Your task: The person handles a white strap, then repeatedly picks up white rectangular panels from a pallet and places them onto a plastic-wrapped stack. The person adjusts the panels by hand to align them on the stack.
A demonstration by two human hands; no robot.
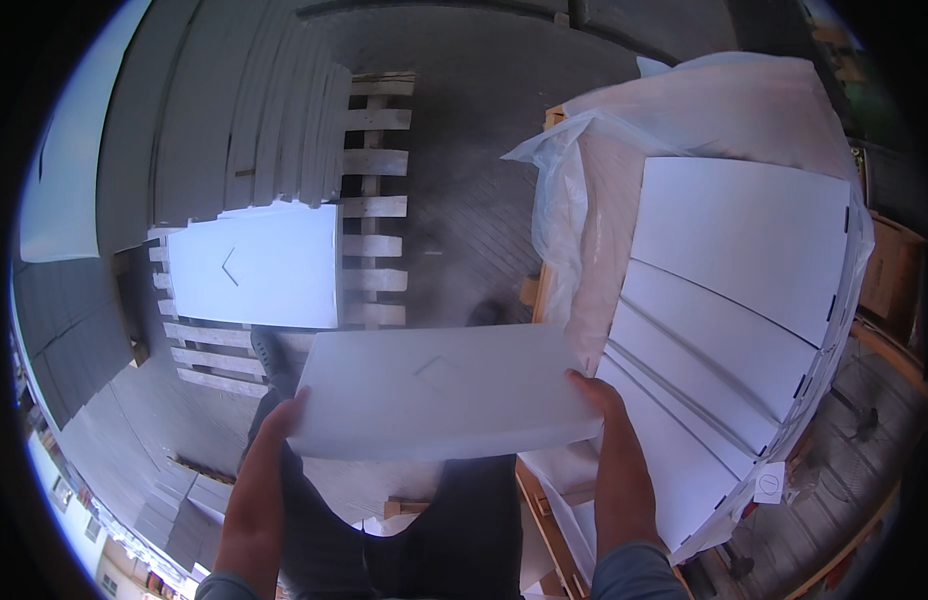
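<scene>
A flat white box (449,395) with a dark angular mark on top is held level in front of my thighs, slightly blurred. My left hand (288,412) grips its left end and my right hand (595,392) grips its right end. Both thumbs lie near the top edges, while the other fingers are hidden behind and under the box. Ahead and to the left, another white box (284,270) with a similar mark rests on a wooden pallet (377,160). To my right, several white boxes (739,260) stand in a row inside a large crate lined with clear plastic (614,200).
A tall stack of grey-white flat panels or boxes (199,110) rises at the far left, beside the pallet. Grey floor (464,190) runs between pallet and crate. The crate's wooden edge (546,515) passes close to my right leg. A brown carton (889,265) stands beyond the crate.
</scene>
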